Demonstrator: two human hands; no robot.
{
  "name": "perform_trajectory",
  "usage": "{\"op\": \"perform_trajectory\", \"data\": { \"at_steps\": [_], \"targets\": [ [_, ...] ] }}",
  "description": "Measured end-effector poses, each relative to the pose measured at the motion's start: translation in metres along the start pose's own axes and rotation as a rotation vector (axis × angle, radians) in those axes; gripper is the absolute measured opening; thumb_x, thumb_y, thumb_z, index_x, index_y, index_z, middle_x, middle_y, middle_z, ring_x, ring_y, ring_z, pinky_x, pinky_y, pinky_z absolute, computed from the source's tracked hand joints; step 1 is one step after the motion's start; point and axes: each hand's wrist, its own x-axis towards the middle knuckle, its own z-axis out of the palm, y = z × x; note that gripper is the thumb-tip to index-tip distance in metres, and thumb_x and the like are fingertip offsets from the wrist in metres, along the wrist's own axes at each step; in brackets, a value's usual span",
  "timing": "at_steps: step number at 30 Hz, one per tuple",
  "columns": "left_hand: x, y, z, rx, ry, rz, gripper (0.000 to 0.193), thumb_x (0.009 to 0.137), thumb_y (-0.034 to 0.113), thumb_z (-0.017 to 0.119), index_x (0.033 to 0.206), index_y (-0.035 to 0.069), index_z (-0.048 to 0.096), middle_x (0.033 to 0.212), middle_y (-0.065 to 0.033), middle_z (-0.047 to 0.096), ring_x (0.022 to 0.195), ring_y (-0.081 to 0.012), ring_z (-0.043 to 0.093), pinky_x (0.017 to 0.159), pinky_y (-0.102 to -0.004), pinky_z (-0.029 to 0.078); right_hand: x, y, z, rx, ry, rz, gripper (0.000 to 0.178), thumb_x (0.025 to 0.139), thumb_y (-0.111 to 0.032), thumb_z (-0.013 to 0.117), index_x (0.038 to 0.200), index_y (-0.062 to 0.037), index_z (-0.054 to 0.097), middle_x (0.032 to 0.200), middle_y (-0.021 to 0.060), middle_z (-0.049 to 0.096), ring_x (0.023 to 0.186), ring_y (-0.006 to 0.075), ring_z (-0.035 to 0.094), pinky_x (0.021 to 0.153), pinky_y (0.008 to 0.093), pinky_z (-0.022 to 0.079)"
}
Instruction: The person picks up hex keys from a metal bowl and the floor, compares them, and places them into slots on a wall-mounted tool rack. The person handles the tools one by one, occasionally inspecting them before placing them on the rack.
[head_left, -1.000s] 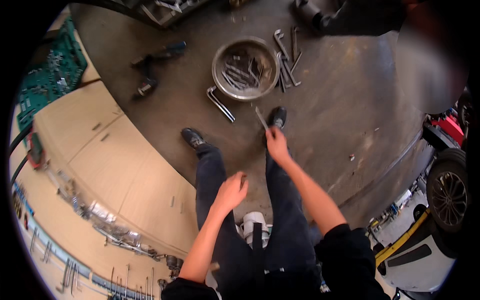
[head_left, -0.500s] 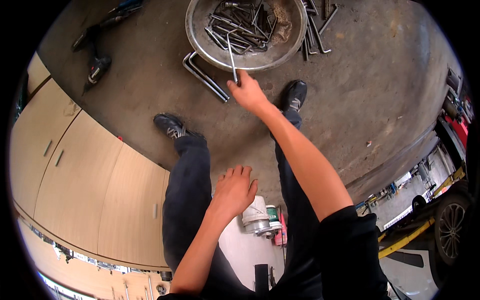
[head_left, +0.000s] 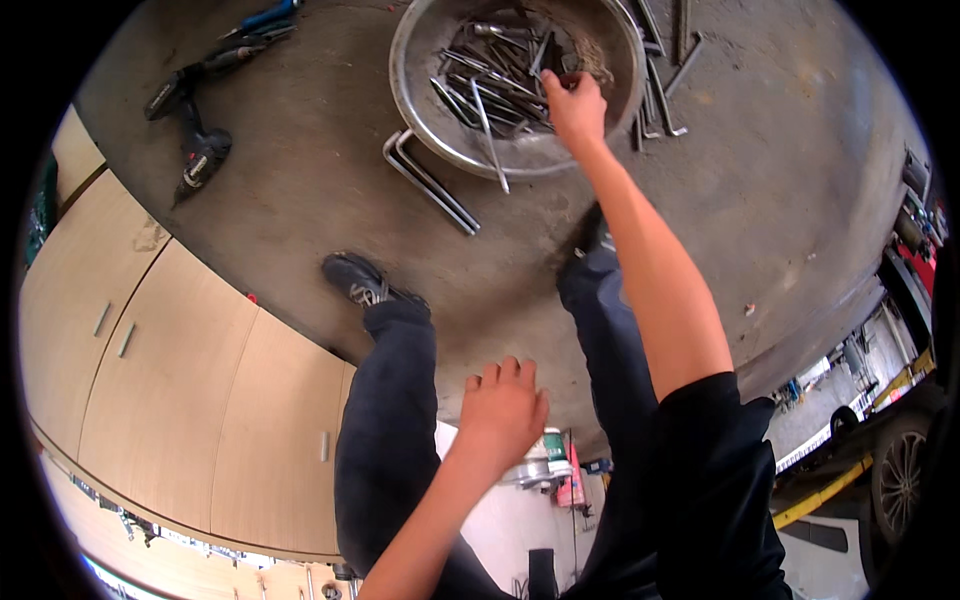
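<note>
Right hand reaches inside the metal bowl, at the hex keys; whether its fingers clamp one cannot be determined. Left hand: near, fingers loosely apart. Outside the bowl: two keys at left, several keys at right.

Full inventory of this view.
metal bowl: 1, silver, floor, upper middle
loose bars: many, grey, in bowl
leaning bar: 1, silver, over near rim
L-shaped bars: 2, silver, left of bowl
angled bars: several, grey, right of bowl
drill: 1, black, floor left
tools: unclear count, black, beyond drill
cabinet: 1, pale wood, left
tub: 1, green, beside left hand
wheel: 1, dark, lower right
beam: 1, yellow, lower right
shoes: 2, dark, floor
left hand: 1, bare, between knees
right hand: 1, bare, in bowl
</note>
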Motion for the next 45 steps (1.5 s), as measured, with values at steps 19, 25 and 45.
{"op": "perform_trajectory", "data": {
  "at_steps": [19, 25, 45],
  "targets": [
    [0.010, -0.004, -0.026, -0.329, 0.446, -0.114, 0.030, 0.091, 0.020, 0.053, 0.112, -0.001, 0.055, 0.107, -0.0173, 0.061, 0.100, -0.0325, 0.060, 0.088, -0.0400, 0.047, -0.108, 0.008, -0.065, 0.198, -0.574, -0.087, 0.017, 0.093, -0.017, 0.046, 0.092, -0.0003, 0.050, 0.070, 0.0056, 0.057, 0.062, 0.0132, 0.059, 0.052, 0.0260, 0.046],
    [0.010, -0.027, -0.021, -1.688, 0.483, 0.092, 0.037, 0.095, 0.021, 0.052, 0.126, 0.000, 0.049, 0.117, -0.0159, 0.060, 0.110, -0.0243, 0.058, 0.092, -0.0354, 0.048, -0.268, -0.053, -0.179, 0.501, -0.952, 0.289, 0.012, 0.094, -0.011, 0.041, 0.092, -0.0010, 0.046, 0.072, 0.0074, 0.057, 0.064, 0.0143, 0.057, 0.060, 0.0273, 0.046],
    [-0.023, -0.047, -0.048, -1.959, 0.183, 0.495, 0.029, 0.095, 0.027, 0.052, 0.114, 0.005, 0.053, 0.104, -0.0068, 0.060, 0.104, -0.0215, 0.060, 0.092, -0.0355, 0.051, -0.305, -0.056, -0.173, 0.804, -0.915, 0.184, 0.011, 0.091, -0.007, 0.058, 0.096, 0.0028, 0.056, 0.066, 0.0050, 0.057, 0.057, 0.0123, 0.057, 0.054, 0.0266, 0.047]
  ]
}}
